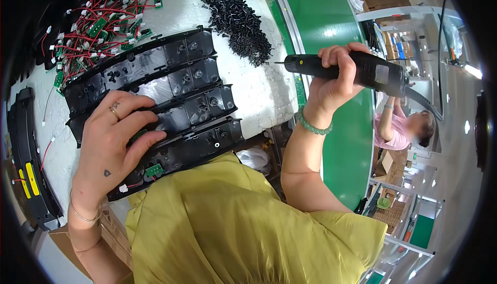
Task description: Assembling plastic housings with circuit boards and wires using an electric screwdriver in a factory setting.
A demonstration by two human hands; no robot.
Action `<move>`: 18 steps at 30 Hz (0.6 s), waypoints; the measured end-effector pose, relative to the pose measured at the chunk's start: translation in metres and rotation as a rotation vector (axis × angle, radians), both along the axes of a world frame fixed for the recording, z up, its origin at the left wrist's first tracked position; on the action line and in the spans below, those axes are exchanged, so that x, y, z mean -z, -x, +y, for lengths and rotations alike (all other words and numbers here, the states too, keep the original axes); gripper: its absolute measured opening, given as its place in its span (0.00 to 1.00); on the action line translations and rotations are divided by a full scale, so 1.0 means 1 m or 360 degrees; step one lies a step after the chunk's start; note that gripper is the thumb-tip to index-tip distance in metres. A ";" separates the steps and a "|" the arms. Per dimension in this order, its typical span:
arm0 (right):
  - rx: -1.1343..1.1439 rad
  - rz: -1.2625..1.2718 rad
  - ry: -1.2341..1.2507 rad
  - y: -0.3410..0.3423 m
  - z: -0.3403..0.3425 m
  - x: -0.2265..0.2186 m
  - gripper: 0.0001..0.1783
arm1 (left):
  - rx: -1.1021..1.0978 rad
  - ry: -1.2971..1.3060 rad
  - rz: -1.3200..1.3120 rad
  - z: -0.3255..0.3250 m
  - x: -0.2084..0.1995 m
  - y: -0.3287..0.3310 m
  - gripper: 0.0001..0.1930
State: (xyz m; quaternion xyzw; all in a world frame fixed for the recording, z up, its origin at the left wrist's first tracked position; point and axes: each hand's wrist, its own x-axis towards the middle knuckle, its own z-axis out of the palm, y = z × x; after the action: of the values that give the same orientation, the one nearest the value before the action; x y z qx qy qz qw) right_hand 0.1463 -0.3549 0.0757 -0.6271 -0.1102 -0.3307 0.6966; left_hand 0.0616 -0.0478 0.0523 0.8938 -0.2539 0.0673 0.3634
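Observation:
My right hand is wrapped round a black electric screwdriver, raised off the table at the right. Its thin bit points left, toward the heap of small black screws, with its cord hanging from the other end. My left hand lies over a row of long black plastic housings, thumb and fingers bent but apart; nothing shows between them. The fingertips touch or hover over the middle housings. In the nearest housing sits a small green circuit board with a red wire and white connector.
A tangle of green circuit boards with red wires covers the far left of the white foam surface. Another black housing with yellow strips lies at the left edge. A green conveyor belt runs along the right; beyond it is a person in pink.

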 end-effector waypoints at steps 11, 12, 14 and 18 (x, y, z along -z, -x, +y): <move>-0.0117 -0.0024 -0.0234 0.001 -0.011 0.000 0.13 | 0.0113 -0.0022 -0.0001 -0.016 -0.002 -0.022 0.12; -0.0157 -0.0063 -0.0284 0.003 -0.011 -0.001 0.13 | 0.0120 -0.0006 -0.0073 -0.018 -0.002 -0.026 0.11; -0.0159 -0.0054 -0.0257 0.002 -0.009 -0.003 0.12 | 0.0149 0.0005 -0.0030 -0.023 -0.004 -0.032 0.12; -0.0147 -0.0021 -0.0172 -0.007 -0.010 0.007 0.12 | 0.0279 0.0018 -0.0002 -0.035 -0.004 -0.040 0.12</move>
State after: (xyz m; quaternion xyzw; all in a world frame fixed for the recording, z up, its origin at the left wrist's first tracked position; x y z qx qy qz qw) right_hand 0.1534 -0.3647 0.0684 -0.5805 -0.1256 -0.3078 0.7433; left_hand 0.1012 -0.0830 0.0567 0.8661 -0.3311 0.0371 0.3727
